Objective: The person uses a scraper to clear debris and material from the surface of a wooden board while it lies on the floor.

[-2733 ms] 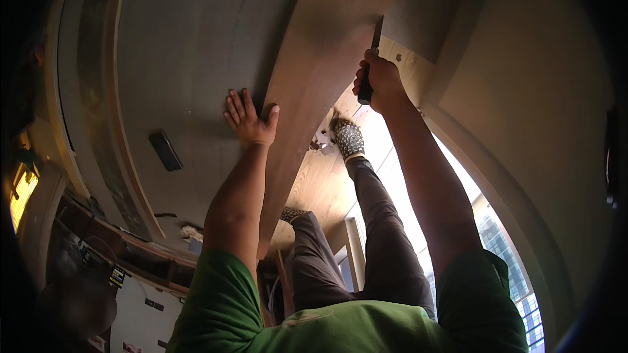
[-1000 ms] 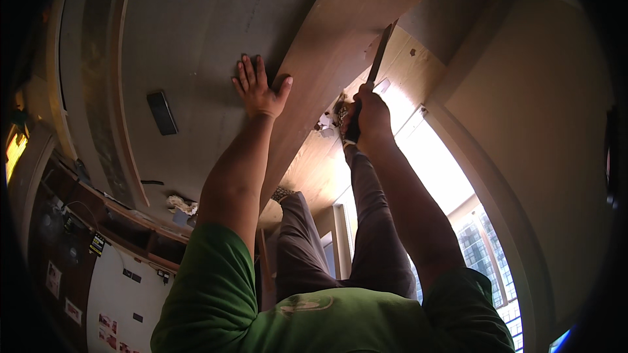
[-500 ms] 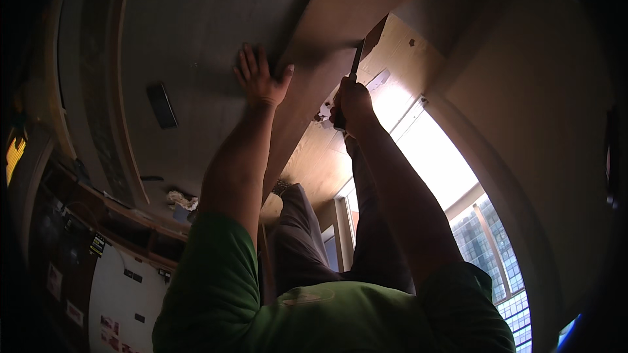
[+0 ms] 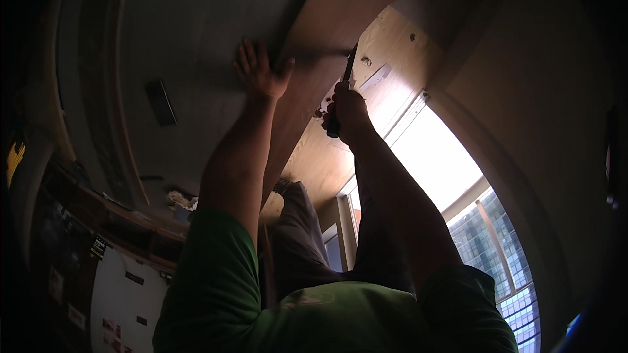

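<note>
My left hand (image 4: 263, 77) lies flat with spread fingers on a broad dark board (image 4: 190, 33), near its right edge. Closed around a dark handle, my right hand (image 4: 350, 110) holds a narrow-bladed tool (image 4: 350, 65) that looks like a knife. Its blade points away from me, at the edge of a long brown panel strip (image 4: 320, 33). That strip runs along the dark board's right side. Shadow hides the exact contact at the blade's tip.
A dark phone-like slab (image 4: 160, 101) lies on the board at left, with a crumpled pale wad (image 4: 182, 200) nearer me. Pale scraps (image 4: 375, 76) lie on the light wood-look floor (image 4: 399, 46). Bright window light (image 4: 432, 150) enters at right. A white cabinet-like surface (image 4: 131, 294) stands lower left.
My right hand and the tool have shifted slightly left and nearer to me. The dark brown flap beside the blade no longer shows. My left hand stays in nearly the same place.
</note>
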